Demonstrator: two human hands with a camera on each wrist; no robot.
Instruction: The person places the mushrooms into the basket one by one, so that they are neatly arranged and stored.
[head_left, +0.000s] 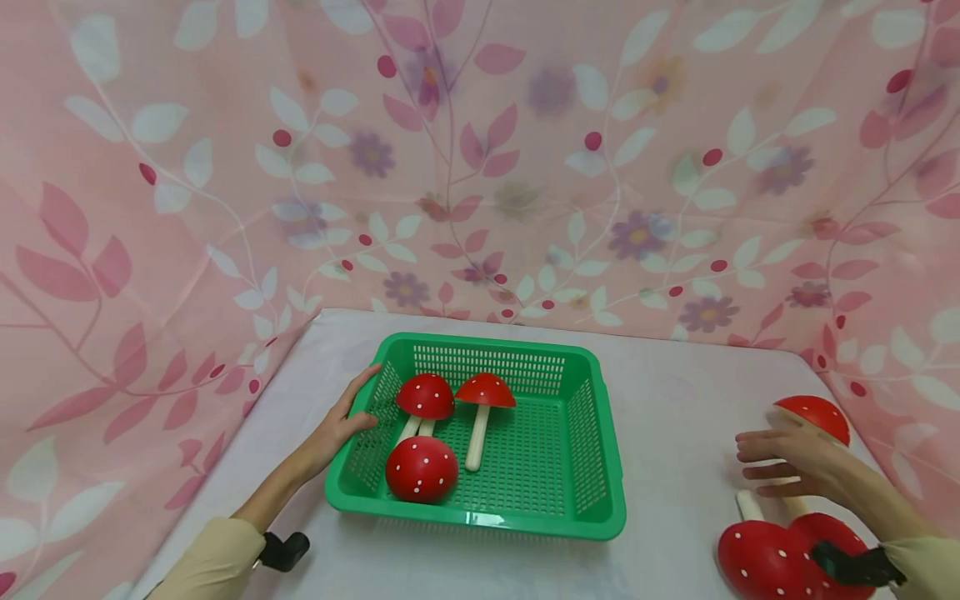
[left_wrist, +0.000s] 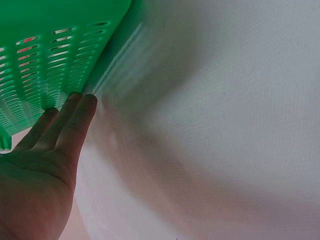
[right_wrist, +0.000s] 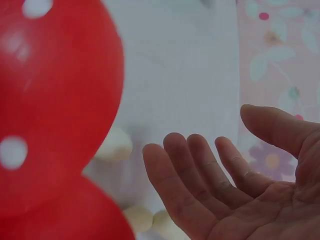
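A rectangular green plastic basket with slotted walls [head_left: 540,523] stands on the white-cloth-covered bench [head_left: 667,400]. The left hand [head_left: 330,437] rests at the basket's left side, its fingers nearly straight against the outer wall and its thumb at the rim. Inside lie three mushrooms with glossy red, white-dotted domed caps and pale stems: a front mushroom [head_left: 422,471] at the near left, a rear mushroom [head_left: 425,395] just behind it, and a middle mushroom [head_left: 486,390] to their right, its stem pointing toward the near rim.

Well apart from the basket, the right hand [head_left: 810,462] is over the bench's right side, its fingers loosely spread and holding nothing. A far mushroom [head_left: 817,414] is partly hidden behind it. Nearer, a left red cap [head_left: 761,560] lies beside a right red cap [head_left: 828,529]; whether the hand touches any of these is hard to tell. A pink floral curtain [head_left: 480,208] hangs behind the bench.
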